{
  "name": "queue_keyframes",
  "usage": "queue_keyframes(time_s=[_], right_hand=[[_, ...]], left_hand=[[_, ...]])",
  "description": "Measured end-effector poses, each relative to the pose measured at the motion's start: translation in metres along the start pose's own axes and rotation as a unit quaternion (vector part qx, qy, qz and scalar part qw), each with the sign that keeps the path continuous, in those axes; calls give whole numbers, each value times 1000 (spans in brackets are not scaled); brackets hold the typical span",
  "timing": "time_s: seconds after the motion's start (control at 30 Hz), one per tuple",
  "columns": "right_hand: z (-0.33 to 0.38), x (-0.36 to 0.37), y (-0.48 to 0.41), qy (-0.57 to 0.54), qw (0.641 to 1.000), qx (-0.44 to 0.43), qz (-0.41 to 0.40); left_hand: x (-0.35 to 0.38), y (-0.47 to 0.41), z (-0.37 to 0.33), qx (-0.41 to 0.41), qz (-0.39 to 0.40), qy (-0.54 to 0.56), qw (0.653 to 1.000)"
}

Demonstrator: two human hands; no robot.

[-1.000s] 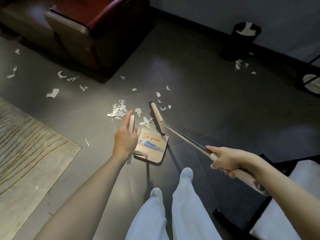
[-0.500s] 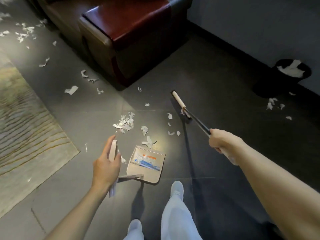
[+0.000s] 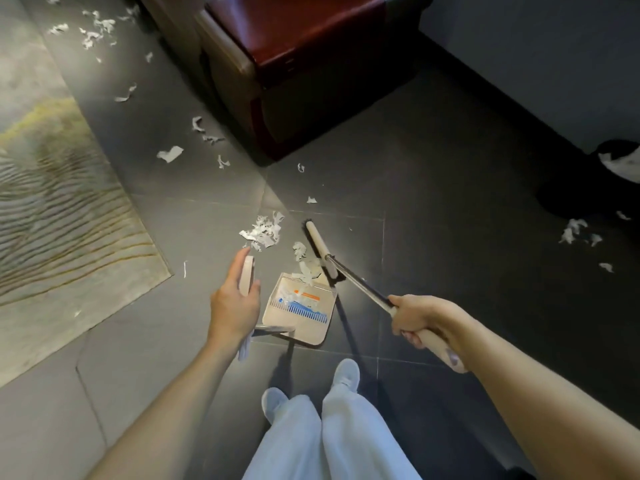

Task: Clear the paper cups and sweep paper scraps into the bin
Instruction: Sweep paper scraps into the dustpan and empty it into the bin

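Broom (image 3: 360, 282) has swept scraps (image 3: 300, 251) to dustpan (image 3: 308, 329) lip (label (image 3: 304, 295) illegible).

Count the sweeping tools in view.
2. The beige long-handled broom, gripped by the right hand, rests its head at the mouth of the beige plastic dustpan on the dark tiled floor; the left hand holds that pan's upright handle. None seems hidden.

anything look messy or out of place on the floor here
Yes. Torn paper scraps litter the dark floor: a pile just beyond the dustpan, strays along the rug edge and by the armchair, and a cluster lying beside the black bin rather than in it.
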State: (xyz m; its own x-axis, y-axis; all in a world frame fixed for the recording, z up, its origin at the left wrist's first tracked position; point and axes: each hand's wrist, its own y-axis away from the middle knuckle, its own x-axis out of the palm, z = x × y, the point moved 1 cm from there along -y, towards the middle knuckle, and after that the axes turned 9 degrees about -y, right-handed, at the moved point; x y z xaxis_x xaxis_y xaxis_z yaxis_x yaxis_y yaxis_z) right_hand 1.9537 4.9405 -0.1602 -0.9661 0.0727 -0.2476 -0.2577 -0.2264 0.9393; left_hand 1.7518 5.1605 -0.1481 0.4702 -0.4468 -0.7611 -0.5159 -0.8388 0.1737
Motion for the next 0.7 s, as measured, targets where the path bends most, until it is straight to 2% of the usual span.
queue_keyframes(time_s=[0.17, 0.43, 0.5, 0.63, 0.7], right_hand=[[-7, -14, 25, -75, 997, -6, -6], [-15, -3, 29, -7, 998, 10, -67], [-11, 14, 28, 4, 998, 17, -54], [9, 50, 29, -59, 998, 18, 3], [19, 61, 34, -31, 999, -3, 8]], left_hand=[[-7, 6, 6, 0, -5, -5, 1000], [-16, 28, 25, -16, 0, 9, 1000], [-17, 24, 25, -18, -3, 8, 1000], [-17, 13, 18, -9, 14, 20, 1000], [-19, 16, 19, -4, 21, 20, 1000]])
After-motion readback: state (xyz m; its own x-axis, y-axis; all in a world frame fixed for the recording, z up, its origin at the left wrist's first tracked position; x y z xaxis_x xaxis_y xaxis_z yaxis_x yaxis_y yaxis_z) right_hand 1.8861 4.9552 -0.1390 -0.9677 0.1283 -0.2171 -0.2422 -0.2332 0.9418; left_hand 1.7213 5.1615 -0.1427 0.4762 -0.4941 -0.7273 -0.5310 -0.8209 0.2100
